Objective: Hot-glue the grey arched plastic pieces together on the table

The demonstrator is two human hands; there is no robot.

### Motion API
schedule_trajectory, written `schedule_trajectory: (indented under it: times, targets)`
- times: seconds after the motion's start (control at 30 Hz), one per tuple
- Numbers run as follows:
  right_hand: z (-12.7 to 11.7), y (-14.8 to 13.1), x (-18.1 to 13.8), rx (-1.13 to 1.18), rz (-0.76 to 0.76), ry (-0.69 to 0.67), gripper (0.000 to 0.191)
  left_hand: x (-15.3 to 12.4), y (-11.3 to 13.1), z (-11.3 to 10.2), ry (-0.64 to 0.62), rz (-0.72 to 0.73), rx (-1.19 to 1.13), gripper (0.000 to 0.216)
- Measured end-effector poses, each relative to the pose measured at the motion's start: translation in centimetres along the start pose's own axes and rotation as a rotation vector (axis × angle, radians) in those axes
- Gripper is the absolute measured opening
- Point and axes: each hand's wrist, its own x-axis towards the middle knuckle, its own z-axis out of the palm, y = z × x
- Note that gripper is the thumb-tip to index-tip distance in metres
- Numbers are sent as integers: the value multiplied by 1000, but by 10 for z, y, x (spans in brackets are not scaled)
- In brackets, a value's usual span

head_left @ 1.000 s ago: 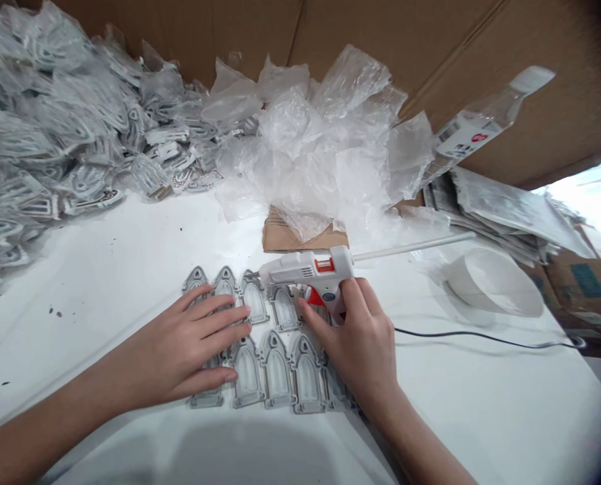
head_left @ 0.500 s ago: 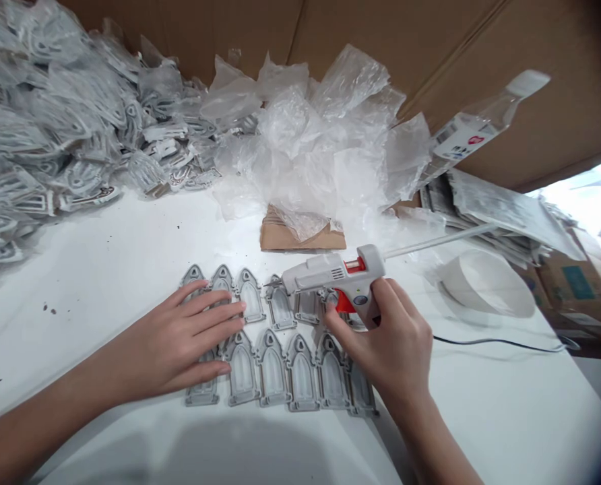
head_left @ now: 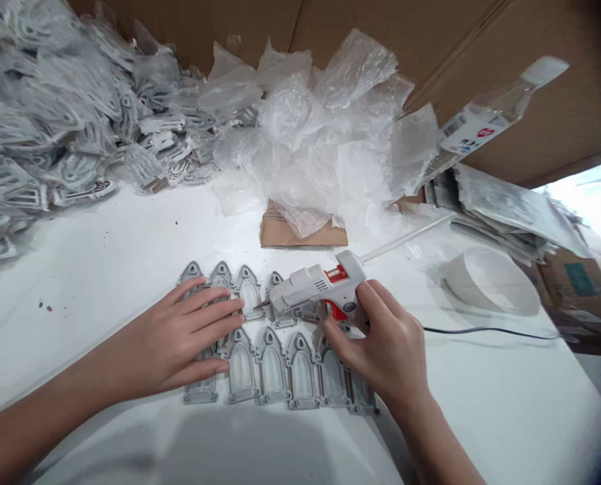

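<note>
Several grey arched window-shaped pieces lie in two rows on the white table. My left hand rests with fingers spread over the pieces at the left end, partly hiding them. In my right hand is a white and red hot glue gun, its nozzle pointing left and down. The metal tip is at the right side of the third piece in the back row; contact cannot be made out. A clear glue stick juts from the gun's rear. The gun and right hand cover several pieces at the right.
Bagged grey parts are heaped at the back left. Crumpled clear plastic bags lie behind a piece of cardboard. To the right are a plastic bottle, a white round container and a black cord.
My right hand has brought the glue gun left and downward, moving its tip from the fourth back-row piece to the third. The left hand has stayed in place.
</note>
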Motion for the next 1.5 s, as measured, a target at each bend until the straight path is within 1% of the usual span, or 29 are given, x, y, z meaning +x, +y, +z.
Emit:
schedule_trajectory:
  times: [0.27,0.53,0.73,0.93,1.13,1.5]
  targets:
    - [0,1,-1,31,-12,-24,32,0,1,0,0,-5,-21,43]
    - [0,1,0,58,-7,-30,33,0,-1,0,2,18,-3,44]
    - [-1,3,-2,89,-4,-45,31,0,0,0,0,-2,-19,44]
    - [-1,2,-1,65,-2,-30,32,0,1,0,2,-5,-18,44]
    - [-2,1,2,5,-35,-8,42,2,0,0,-4,-9,-29,44]
    - [-3,0,3,-4,-45,-1,41,0,1,-1,7,-9,-25,44]
